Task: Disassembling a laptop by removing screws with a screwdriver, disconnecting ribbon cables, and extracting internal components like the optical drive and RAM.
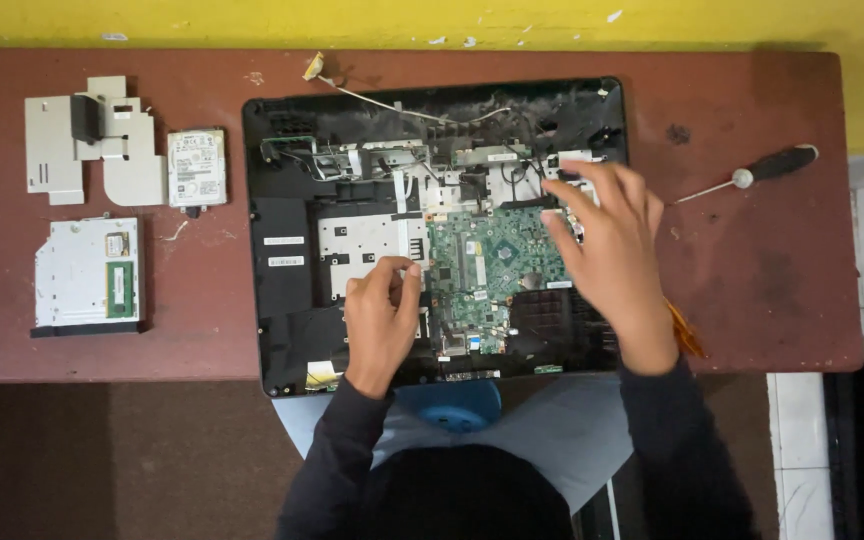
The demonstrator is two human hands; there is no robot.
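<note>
An opened laptop base (282,240) lies at the centre of the reddish table (772,280), its green circuit board (492,265) exposed at the middle. The left hand (380,320) pinches its fingertips together at the board's 9 o'clock edge; whether anything sits between them, I cannot tell. The right hand (607,250) rests with fingers spread over the 3 o'clock edge. The board looks thin, stiff and fragile, best gripped by its bare edges. A screwdriver (762,172) lies at 2 o'clock, and a hard drive (196,168) at 10 o'clock.
</note>
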